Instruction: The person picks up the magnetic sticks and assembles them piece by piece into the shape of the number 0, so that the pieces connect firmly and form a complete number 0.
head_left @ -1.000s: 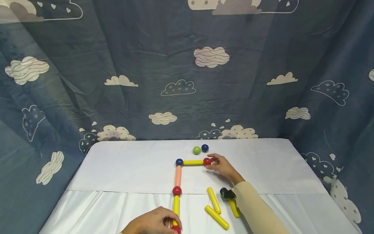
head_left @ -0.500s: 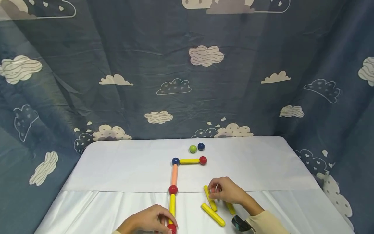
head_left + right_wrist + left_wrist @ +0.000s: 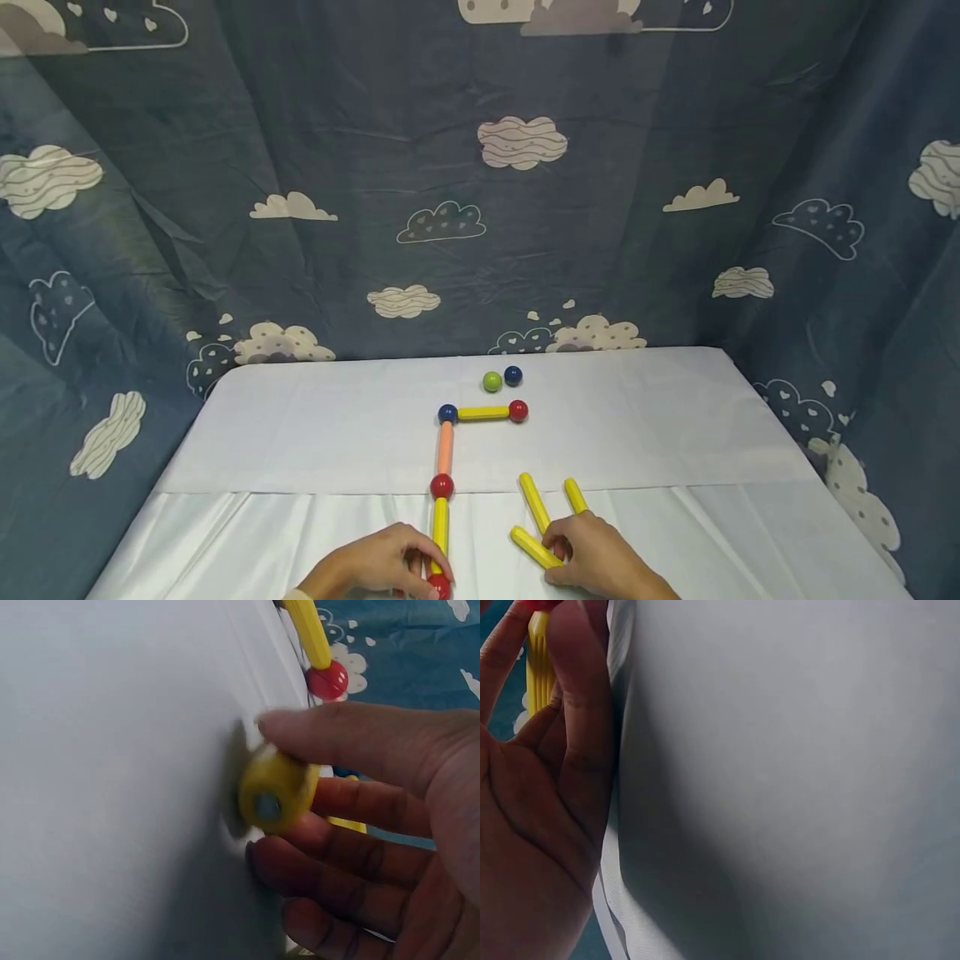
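In the head view my left hand point(image 3: 375, 560) holds the red ball point(image 3: 439, 586) at the near end of a chain of magnetic rods and balls. A yellow rod point(image 3: 440, 529) runs from it to a second red ball point(image 3: 442, 486), followed by an orange rod point(image 3: 446, 448) and a blue ball point(image 3: 447, 414). There the chain turns right along another yellow rod to a third red ball point(image 3: 518, 410). My right hand point(image 3: 600, 557) grips the near end of a loose yellow magnetic rod point(image 3: 531, 546); its metal tip point(image 3: 268, 805) shows between thumb and fingers in the right wrist view.
Two more loose yellow rods, a left one point(image 3: 534, 502) and a right one point(image 3: 575, 495), lie just beyond my right hand. A green ball point(image 3: 492, 382) and a dark blue ball point(image 3: 513, 376) sit at the back of the white-covered table point(image 3: 315, 433). A cloud-patterned curtain point(image 3: 337, 267) surrounds it.
My right hand has left the far red ball, come back toward me over the loose rods, and taken hold of the nearest yellow one. My left hand stays at the near red ball.
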Tool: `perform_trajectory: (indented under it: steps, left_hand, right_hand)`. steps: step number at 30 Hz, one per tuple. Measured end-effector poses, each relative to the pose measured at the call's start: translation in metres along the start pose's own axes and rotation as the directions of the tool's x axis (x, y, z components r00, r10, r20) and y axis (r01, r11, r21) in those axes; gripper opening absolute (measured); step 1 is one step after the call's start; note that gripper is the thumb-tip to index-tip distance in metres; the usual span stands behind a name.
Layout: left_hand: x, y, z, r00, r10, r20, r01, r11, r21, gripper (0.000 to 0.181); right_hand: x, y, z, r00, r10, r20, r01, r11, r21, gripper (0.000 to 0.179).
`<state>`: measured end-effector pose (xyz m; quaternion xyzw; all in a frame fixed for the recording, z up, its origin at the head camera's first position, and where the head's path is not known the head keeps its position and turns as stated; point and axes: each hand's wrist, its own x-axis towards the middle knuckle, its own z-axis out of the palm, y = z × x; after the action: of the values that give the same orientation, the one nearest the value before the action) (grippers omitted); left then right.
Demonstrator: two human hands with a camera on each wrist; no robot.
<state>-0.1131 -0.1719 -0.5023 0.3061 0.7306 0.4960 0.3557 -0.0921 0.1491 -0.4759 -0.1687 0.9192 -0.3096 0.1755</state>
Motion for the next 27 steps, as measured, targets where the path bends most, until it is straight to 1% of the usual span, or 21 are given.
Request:
perform_trajectory:
  steps: [5,8,12,16,21,23,27]
  left_hand:
    - [0.002,0.002,-0.001,1.000,-0.019,0.002,0.019,1.000,0.021,0.018]
    - [0.002,0.002,-0.002,0.999,-0.032,0.001,0.032,0.999,0.027,0.018]
    - [0.001,0.002,-0.003,0.999,-0.042,0.002,0.042,0.998,0.039,0.017]
    - [0.001,0.000,-0.004,0.999,-0.037,0.015,0.036,0.999,0.040,0.017]
    - [0.001,0.001,-0.004,0.999,-0.033,0.036,0.033,0.999,0.006,0.017]
    - [0.002,0.002,-0.004,0.998,-0.042,0.035,0.043,0.999,-0.003,0.016]
    - [0.001,0.003,-0.003,0.998,-0.059,0.010,0.058,0.998,0.012,0.014]
  right_hand:
    - [0.000,-0.001,0.000,1.000,-0.009,-0.009,0.009,0.999,-0.044,0.019]
    - [0.001,-0.004,-0.001,1.000,-0.002,0.001,0.002,0.999,-0.046,0.019]
    - [0.002,-0.012,-0.002,0.999,0.009,0.046,-0.008,1.000,-0.020,0.017]
    - [0.006,-0.020,0.001,0.995,-0.004,0.102,0.005,1.000,-0.003,0.017]
    - [0.014,-0.024,0.006,0.982,-0.041,0.185,0.039,0.999,0.013,0.017]
    - [0.017,-0.026,0.009,0.978,-0.052,0.201,0.051,0.999,0.009,0.017]
    - [0.022,-0.029,0.013,0.975,-0.077,0.209,0.077,0.997,0.008,0.017]
